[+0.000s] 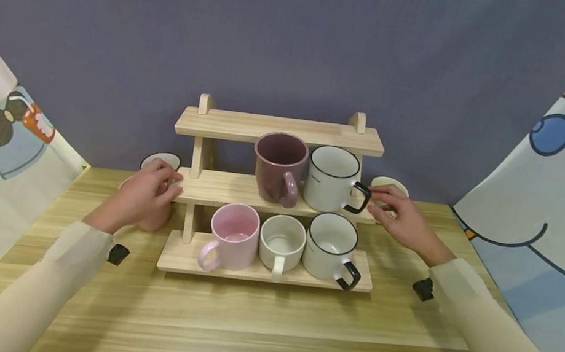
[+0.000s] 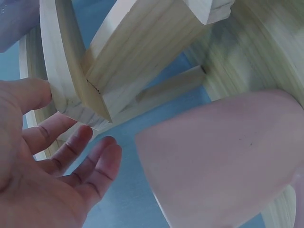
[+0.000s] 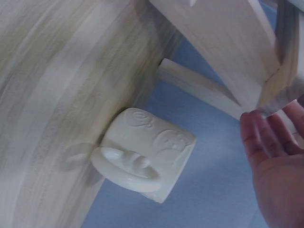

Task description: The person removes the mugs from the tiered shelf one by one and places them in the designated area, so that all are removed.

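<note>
A three-tier wooden mug shelf (image 1: 219,187) stands against the back cloth. My left hand (image 1: 145,193) grips the left end of its middle board, thumb on one face and fingers at the other in the left wrist view. At the opposite end of that board, my right hand (image 1: 401,218) holds on, its fingertips against the edge. A dark purple mug (image 1: 275,168) and a white black-rimmed mug (image 1: 328,187) sit on the middle board. Below them stand a pink mug (image 1: 234,243), a small cream mug (image 1: 281,244) and another black-rimmed mug (image 1: 328,252).
Beside my left hand are a pinkish mug (image 2: 223,152) and a dark-rimmed white mug (image 1: 164,157), both partly hidden. An embossed cream mug (image 3: 147,147) stands on the table beyond my right hand. Printed cloths flank the wooden table (image 1: 244,338).
</note>
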The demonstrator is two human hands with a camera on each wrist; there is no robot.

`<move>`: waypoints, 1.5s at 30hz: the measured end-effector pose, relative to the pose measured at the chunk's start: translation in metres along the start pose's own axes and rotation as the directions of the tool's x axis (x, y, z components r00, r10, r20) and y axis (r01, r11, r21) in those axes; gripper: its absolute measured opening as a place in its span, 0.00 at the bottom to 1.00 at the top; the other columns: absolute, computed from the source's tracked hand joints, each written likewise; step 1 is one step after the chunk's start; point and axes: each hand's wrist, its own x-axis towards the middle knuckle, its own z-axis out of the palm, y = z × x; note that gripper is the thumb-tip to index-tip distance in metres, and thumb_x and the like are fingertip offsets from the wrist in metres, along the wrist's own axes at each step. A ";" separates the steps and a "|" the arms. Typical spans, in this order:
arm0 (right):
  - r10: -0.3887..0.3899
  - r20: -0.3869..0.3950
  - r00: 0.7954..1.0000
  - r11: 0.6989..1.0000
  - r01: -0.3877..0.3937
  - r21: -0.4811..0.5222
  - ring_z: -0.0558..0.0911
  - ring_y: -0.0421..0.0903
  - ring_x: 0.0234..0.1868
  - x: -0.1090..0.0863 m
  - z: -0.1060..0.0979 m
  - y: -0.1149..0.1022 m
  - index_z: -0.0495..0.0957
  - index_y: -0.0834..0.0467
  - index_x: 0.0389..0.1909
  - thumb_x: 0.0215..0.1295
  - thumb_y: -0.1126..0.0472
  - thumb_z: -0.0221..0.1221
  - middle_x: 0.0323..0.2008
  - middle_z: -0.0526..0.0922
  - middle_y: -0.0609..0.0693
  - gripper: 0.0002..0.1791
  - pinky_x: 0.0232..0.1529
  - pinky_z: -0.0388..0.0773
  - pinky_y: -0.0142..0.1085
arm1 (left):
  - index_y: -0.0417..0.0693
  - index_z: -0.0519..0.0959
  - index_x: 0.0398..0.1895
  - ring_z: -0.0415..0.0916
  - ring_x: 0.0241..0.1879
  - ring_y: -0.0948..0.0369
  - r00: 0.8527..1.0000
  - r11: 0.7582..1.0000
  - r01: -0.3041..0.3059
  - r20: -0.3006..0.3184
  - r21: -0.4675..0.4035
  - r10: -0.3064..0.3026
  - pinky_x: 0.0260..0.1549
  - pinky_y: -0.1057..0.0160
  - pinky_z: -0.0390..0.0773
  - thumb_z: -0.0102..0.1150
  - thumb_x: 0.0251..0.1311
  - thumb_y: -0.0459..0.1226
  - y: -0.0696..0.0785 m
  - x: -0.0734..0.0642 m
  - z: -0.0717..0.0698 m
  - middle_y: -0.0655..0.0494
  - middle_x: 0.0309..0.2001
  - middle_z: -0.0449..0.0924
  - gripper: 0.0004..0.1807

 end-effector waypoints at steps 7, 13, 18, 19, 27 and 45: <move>-0.099 -0.085 0.992 0.988 0.087 -0.126 0.74 0.56 0.50 0.008 -0.005 0.009 0.76 0.68 0.52 0.69 0.66 0.53 0.53 0.74 0.60 0.14 0.45 0.74 0.51 | 0.36 0.78 0.43 0.68 0.31 0.55 0.998 0.998 0.052 0.022 0.043 -0.053 0.30 0.54 0.71 0.55 0.64 0.36 0.004 -0.001 -0.001 0.44 0.43 0.68 0.11; -0.137 -0.176 0.975 0.981 0.109 -0.158 0.73 0.54 0.54 0.016 -0.023 -0.018 0.77 0.63 0.54 0.72 0.62 0.50 0.53 0.76 0.55 0.15 0.49 0.71 0.53 | 0.36 0.79 0.43 0.69 0.30 0.56 0.998 0.997 0.056 0.014 0.056 -0.057 0.30 0.54 0.71 0.55 0.64 0.37 0.005 -0.002 0.000 0.44 0.43 0.68 0.12; -0.147 -0.149 0.978 0.982 0.125 -0.144 0.73 0.48 0.53 0.026 -0.029 -0.045 0.76 0.60 0.56 0.71 0.58 0.52 0.55 0.74 0.51 0.17 0.53 0.70 0.48 | 0.37 0.79 0.43 0.69 0.30 0.56 0.998 0.997 0.054 0.013 0.053 -0.055 0.30 0.54 0.72 0.55 0.64 0.36 0.004 -0.002 -0.001 0.45 0.43 0.68 0.11; -0.140 -0.134 0.981 0.983 0.122 -0.136 0.73 0.48 0.53 0.028 -0.029 -0.050 0.75 0.60 0.56 0.70 0.57 0.54 0.56 0.73 0.50 0.18 0.53 0.70 0.47 | 0.37 0.79 0.43 0.69 0.30 0.56 0.998 0.997 0.053 0.012 0.054 -0.054 0.30 0.54 0.72 0.55 0.64 0.36 0.003 -0.002 -0.001 0.45 0.43 0.68 0.11; -0.021 -0.011 1.000 0.977 0.018 -0.213 0.72 0.53 0.55 0.051 -0.018 -0.087 0.71 0.56 0.60 0.54 0.37 0.63 0.58 0.70 0.49 0.38 0.54 0.68 0.51 | 0.36 0.78 0.42 0.69 0.31 0.55 1.000 0.999 0.024 0.003 0.047 -0.024 0.31 0.54 0.71 0.55 0.64 0.35 0.004 -0.001 0.000 0.43 0.43 0.68 0.10; 0.044 0.028 0.999 0.946 -0.033 -0.323 0.70 0.54 0.58 0.073 -0.008 -0.092 0.70 0.62 0.61 0.50 0.36 0.65 0.57 0.73 0.56 0.44 0.56 0.66 0.49 | 0.33 0.77 0.41 0.71 0.33 0.51 1.000 0.999 0.008 -0.005 0.043 -0.008 0.33 0.51 0.73 0.55 0.63 0.33 0.004 -0.001 0.000 0.40 0.43 0.68 0.09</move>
